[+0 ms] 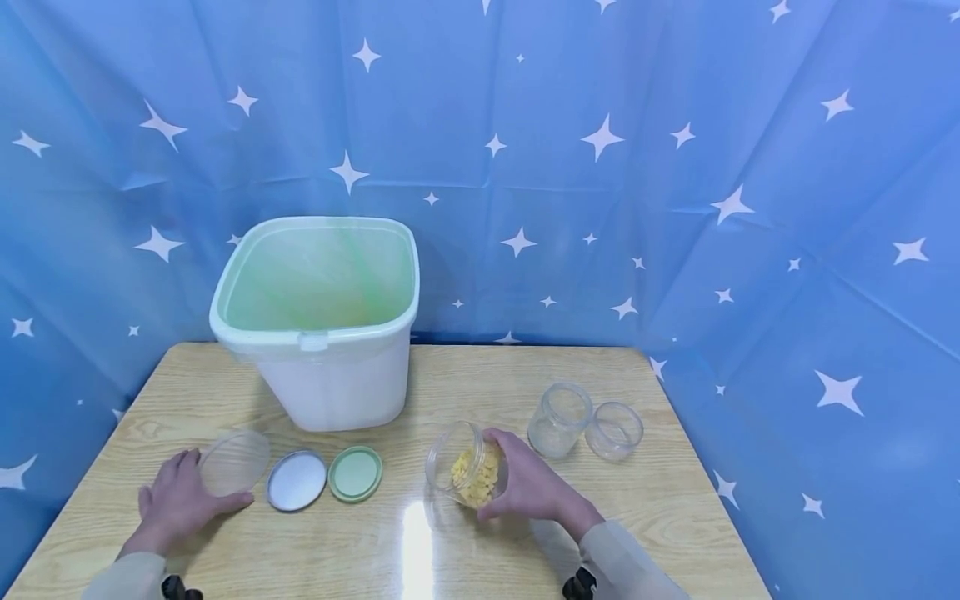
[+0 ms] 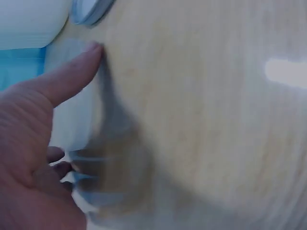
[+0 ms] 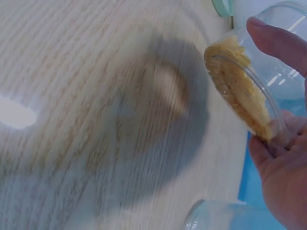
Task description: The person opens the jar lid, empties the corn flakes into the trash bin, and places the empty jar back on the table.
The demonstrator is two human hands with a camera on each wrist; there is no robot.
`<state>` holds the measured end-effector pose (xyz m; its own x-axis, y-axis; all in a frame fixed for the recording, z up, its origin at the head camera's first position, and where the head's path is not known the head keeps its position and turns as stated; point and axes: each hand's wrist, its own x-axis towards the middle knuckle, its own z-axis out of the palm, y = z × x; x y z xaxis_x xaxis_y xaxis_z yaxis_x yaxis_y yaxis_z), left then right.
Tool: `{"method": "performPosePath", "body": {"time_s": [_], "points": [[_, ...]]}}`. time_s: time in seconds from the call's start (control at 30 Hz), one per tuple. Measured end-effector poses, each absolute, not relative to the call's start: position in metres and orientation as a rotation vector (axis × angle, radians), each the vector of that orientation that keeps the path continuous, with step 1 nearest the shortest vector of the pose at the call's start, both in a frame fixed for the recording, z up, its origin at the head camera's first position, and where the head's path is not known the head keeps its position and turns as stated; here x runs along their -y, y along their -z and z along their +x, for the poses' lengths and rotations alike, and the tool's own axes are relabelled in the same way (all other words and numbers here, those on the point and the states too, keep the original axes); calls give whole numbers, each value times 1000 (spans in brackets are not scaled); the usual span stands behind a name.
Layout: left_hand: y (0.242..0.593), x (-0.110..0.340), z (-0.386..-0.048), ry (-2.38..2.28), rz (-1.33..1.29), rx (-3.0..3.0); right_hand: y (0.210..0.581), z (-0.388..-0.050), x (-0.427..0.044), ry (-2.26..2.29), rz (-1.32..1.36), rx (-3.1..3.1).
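Note:
On the left of the head view, my left hand (image 1: 178, 498) is at a translucent round lid (image 1: 238, 463), with fingers by its left edge and thumb by its near edge. The left wrist view shows the thumb stretched along one side of it and curled fingertips at the other. My right hand (image 1: 531, 483) grips a clear jar (image 1: 442, 463) round its body, near the base. That jar tilts over, its mouth toward the left, and small yellow pieces (image 3: 242, 93) lie inside. Some of its wall is hidden behind the fingers.
A white tub (image 1: 337, 375) with a greenish inside stands at the back left. Between the hands lie a white lid (image 1: 297, 481) and a green lid (image 1: 356, 474). Right of the tilted jar stand a taller clear jar (image 1: 555, 429) and a shorter one (image 1: 614, 432).

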<state>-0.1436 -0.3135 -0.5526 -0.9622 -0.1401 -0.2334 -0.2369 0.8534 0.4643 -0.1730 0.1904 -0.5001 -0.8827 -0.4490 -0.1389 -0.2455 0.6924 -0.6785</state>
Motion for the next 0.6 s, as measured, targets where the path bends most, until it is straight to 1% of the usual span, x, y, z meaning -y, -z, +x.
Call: {"method": "performPosePath", "body": {"time_s": [0.27,0.4,0.6], "points": [[521,331,-162,-700,-154,-2871,483,-179,-189,1039,-542,-2613],[491,332,-173,-775,-155,-2905,473,-182,-188,1014,-531,-2640],[441,313,-180,-1064,-236,-2880,457,-189,-186,1007,-526,-2685]]}}
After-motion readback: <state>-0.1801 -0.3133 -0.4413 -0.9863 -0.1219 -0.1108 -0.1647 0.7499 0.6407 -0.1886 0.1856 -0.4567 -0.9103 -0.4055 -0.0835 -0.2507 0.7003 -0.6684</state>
